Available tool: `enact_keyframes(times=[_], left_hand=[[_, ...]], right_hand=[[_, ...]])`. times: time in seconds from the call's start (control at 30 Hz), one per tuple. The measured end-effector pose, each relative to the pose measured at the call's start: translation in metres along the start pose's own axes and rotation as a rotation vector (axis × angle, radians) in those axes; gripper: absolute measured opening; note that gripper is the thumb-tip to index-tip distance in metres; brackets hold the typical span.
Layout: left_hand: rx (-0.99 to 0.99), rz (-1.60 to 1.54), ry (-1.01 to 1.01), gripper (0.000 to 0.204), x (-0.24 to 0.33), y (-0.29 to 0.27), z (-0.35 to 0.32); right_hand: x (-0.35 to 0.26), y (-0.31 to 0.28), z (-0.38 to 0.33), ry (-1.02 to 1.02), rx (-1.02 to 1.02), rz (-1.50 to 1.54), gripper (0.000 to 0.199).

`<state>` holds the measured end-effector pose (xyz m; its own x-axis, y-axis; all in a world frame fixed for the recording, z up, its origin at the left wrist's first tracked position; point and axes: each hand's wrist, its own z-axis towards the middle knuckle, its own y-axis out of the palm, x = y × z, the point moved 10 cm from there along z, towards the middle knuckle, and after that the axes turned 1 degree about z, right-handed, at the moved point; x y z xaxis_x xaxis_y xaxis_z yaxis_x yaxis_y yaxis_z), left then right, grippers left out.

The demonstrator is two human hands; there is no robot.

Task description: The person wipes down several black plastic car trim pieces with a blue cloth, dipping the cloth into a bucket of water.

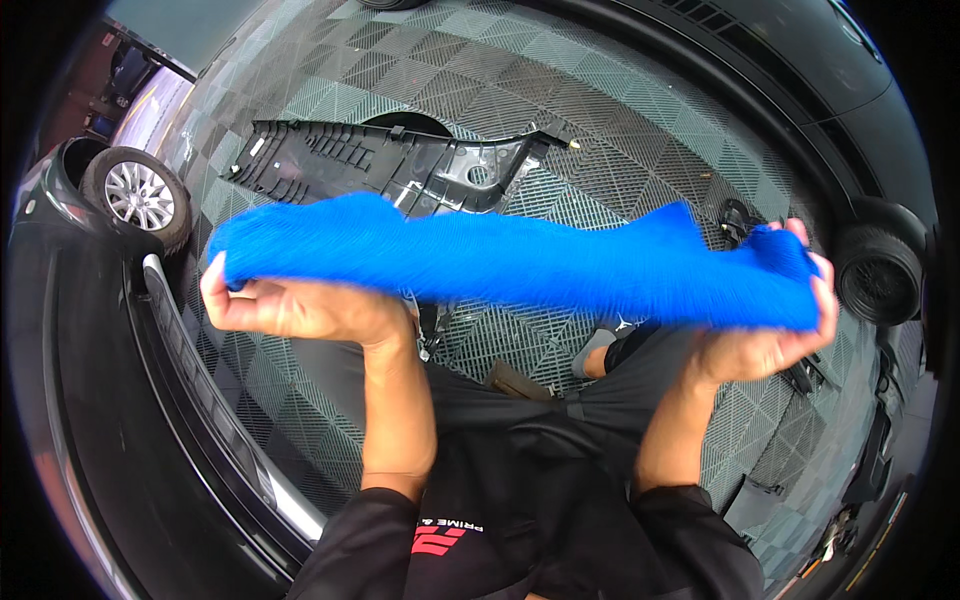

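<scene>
Between my two hands I see a blue microfibre cloth [520,262] stretched taut: my left hand [290,305] is closed on one end, my right hand [775,325] clamps the other. Beyond them a black plastic trim panel [390,165] lies on the grid floor [600,110].

Black trim panel [400,165] partly behind cloth [520,262]

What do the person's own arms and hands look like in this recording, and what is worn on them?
Both hands are bare: no gloves, rings or watch show on the left hand or the right hand. The forearms are uncovered too. Black sleeves are pushed up to about the elbows; they belong to a black top with a red and white chest marking.
</scene>
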<state>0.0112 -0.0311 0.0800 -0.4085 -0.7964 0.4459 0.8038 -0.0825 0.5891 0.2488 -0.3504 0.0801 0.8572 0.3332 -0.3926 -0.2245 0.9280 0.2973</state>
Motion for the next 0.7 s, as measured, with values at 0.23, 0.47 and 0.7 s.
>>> enact_keyframes(times=[0.23,0.47,0.7], left_hand=[[-0.277,-0.041,-0.516,0.025,-0.031,0.098,-0.086],[-1.384,0.224,-0.677,0.023,-0.061,0.104,-0.268],[-1.438,0.637,0.014,0.046,-0.187,0.063,-0.152]], right_hand=[[0.038,0.126,-0.009,0.323,-0.101,-0.148,0.046],[0.088,0.038,-0.204,1.267,0.243,0.271,0.057],[0.163,0.022,-0.287,1.733,0.411,0.648,0.044]])
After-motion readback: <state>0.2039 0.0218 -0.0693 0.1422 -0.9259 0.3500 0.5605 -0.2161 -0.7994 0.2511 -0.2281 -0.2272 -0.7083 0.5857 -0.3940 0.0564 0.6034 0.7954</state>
